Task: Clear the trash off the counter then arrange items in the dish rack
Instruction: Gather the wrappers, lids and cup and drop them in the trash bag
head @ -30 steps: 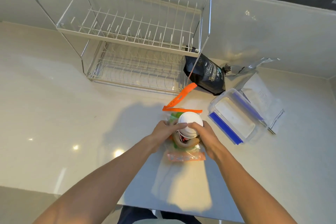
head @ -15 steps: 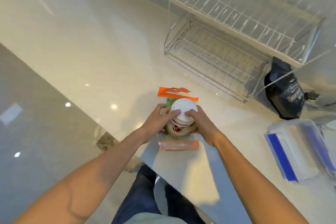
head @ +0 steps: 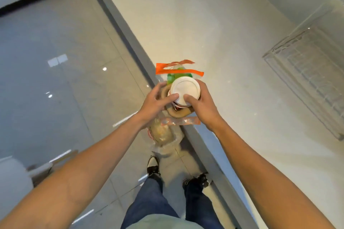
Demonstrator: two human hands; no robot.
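A clear plastic bag with orange handles (head: 178, 69) holds a white-lidded cup (head: 185, 89), something green and brown paper scraps. My left hand (head: 158, 101) grips the bundle's left side. My right hand (head: 202, 104) grips its right side, thumb on the cup lid. The bundle hangs at the counter's (head: 223, 42) front edge, partly over the floor. The wire dish rack (head: 312, 69) stands at the far right, blurred.
Grey tiled floor (head: 55, 52) fills the left. Another bag of trash (head: 162, 134) lies on the floor below my hands, near my feet. A white object (head: 11, 178) sits at the lower left.
I have turned left. The bundle in both hands has moved from the counter's middle to its front edge. The rack has slid to the right of view; the black pouch and blue-lidded box are out of sight.
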